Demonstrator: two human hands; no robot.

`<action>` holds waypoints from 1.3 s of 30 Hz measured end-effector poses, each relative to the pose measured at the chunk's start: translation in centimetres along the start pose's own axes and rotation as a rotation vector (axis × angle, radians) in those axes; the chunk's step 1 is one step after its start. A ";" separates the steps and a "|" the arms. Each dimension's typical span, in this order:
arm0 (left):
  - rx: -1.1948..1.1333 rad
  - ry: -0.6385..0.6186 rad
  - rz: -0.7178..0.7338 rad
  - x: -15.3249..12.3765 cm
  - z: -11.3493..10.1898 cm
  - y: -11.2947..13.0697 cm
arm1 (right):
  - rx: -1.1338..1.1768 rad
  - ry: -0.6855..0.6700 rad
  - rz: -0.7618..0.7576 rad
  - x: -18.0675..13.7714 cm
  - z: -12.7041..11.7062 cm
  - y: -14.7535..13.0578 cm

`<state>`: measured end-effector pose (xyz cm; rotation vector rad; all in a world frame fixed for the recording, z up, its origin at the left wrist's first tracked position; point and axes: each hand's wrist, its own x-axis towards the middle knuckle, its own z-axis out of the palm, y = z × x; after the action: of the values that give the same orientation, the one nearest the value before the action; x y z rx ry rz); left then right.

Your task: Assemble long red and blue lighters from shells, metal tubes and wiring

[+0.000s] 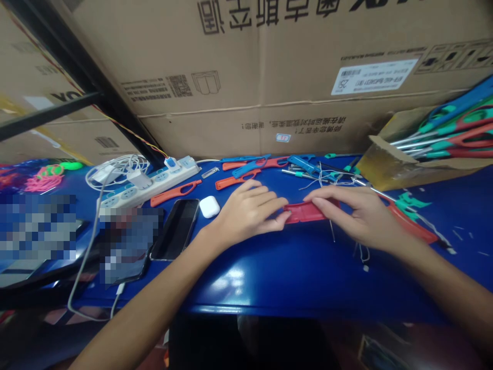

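Note:
Between my hands, just above the blue tabletop, is a red plastic lighter casing half (307, 211), its hollow side facing me. My left hand (250, 210) pinches its left end between thumb and fingers. At the other end, my right hand (356, 213) closes thumb and fingers on the upper edge. A thin wire or rod hangs below the casing near my right fingers. Under and beyond my right wrist lies a red casing piece (414, 222) with a green part (413, 204) and white wires. The casing's far right end is partly hidden by my right hand.
Orange and blue casing halves (246, 168) lie along the back, beside metal rods with green parts (304, 174). An open carton (379, 163) of long-necked lighters stands right. On the left are a power strip (154, 182), a phone (175, 229) and a white earbud case (209, 206). Large cardboard boxes (231, 118) wall the back.

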<state>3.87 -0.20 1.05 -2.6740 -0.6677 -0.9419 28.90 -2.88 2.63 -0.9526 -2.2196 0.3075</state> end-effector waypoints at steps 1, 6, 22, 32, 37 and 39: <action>-0.063 -0.020 -0.035 -0.1 0.0 0.0 | 0.002 -0.001 0.004 0.0 0.0 0.0; -0.383 -0.111 -0.187 -0.3 -0.4 0.2 | 0.013 0.009 0.051 0.1 0.0 0.0; -0.378 0.063 -0.128 0.0 -0.5 0.8 | -0.062 0.105 0.078 0.0 -0.5 -0.2; -0.372 0.068 -0.127 0.1 -0.4 0.8 | -0.045 0.097 0.080 0.0 -0.5 -0.2; -0.365 0.051 -0.134 0.0 -0.5 0.7 | -0.053 0.104 0.073 -0.1 -0.4 -0.1; -0.359 0.052 -0.139 0.1 -0.6 0.7 | -0.049 0.102 0.068 0.0 -0.3 -0.1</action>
<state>3.95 -0.98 1.47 -2.9260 -0.7419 -1.2714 29.10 -2.99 2.91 -1.0484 -2.1136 0.2308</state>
